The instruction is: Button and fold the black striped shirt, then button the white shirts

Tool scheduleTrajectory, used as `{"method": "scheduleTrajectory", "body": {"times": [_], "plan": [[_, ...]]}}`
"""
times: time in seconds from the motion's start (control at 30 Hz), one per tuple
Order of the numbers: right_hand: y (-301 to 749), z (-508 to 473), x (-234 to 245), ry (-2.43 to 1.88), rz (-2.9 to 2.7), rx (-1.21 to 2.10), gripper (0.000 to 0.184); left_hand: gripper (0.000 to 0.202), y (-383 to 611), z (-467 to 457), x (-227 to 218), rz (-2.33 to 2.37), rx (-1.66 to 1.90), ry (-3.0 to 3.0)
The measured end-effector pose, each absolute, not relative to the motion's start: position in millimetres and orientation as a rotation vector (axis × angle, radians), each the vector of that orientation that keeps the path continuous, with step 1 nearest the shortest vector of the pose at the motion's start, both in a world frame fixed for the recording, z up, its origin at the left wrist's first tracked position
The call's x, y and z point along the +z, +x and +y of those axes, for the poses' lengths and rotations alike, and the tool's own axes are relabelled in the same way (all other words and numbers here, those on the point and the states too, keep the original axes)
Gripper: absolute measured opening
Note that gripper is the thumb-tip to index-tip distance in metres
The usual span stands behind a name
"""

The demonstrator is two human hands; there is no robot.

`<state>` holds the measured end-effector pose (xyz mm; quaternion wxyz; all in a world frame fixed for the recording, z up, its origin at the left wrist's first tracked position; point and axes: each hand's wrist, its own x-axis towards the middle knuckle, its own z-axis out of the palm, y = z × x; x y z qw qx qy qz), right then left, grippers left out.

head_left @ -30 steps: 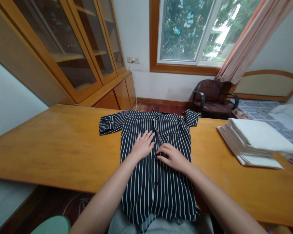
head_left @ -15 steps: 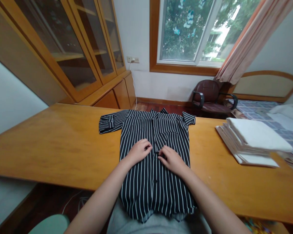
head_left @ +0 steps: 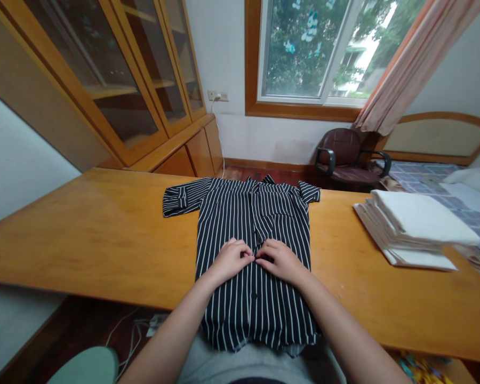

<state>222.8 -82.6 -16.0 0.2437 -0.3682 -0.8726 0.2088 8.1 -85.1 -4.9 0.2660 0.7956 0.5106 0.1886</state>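
A black shirt with white stripes [head_left: 232,218] lies spread front side up on the wooden table, its hem hanging over the near edge towards me. At the middle of its button placket, my left hand [head_left: 234,260] and my right hand [head_left: 278,260] almost meet. Both hands pinch the fabric edge there, thumb against fingers; the small piece between the fingertips is mostly hidden. Below them a dark button [head_left: 254,295] shows on the placket. The left sleeve in view is folded out to the side, with its cuff on the table.
On the right of the table [head_left: 104,229] sits a stack of folded white cloth or paper [head_left: 420,224]. Beyond the far edge are a brown armchair [head_left: 342,154] and a bed [head_left: 424,176]. A glass-door cabinet [head_left: 144,96] stands at left; a pale green stool [head_left: 88,368] is below.
My left hand has moved right and slightly down to the placket, closing the gap to my right hand. The right fingertips shifted slightly left. The shirt stays in place.
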Motion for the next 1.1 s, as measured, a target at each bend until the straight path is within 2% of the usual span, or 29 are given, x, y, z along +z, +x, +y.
{"method": "scheduleTrajectory", "body": {"times": [0.23, 0.63, 1.1], "plan": [[221.7, -80.0, -19.8, -1.010, -2.395, 0.550, 0.005, 0.018, 8.4, -90.3, -7.3, 1.401, 0.558, 2.133], [221.7, -78.5, -12.6, -1.054, -2.337, 0.702, 0.006, 0.022, 5.7, -92.1, -1.6, 1.349, 0.599, 2.105], [218.5, -77.6, -12.9, -1.118, -2.253, 0.764, 0.007, 0.017, 4.3, -93.7, -5.7, 1.294, 0.617, 2.143]]}}
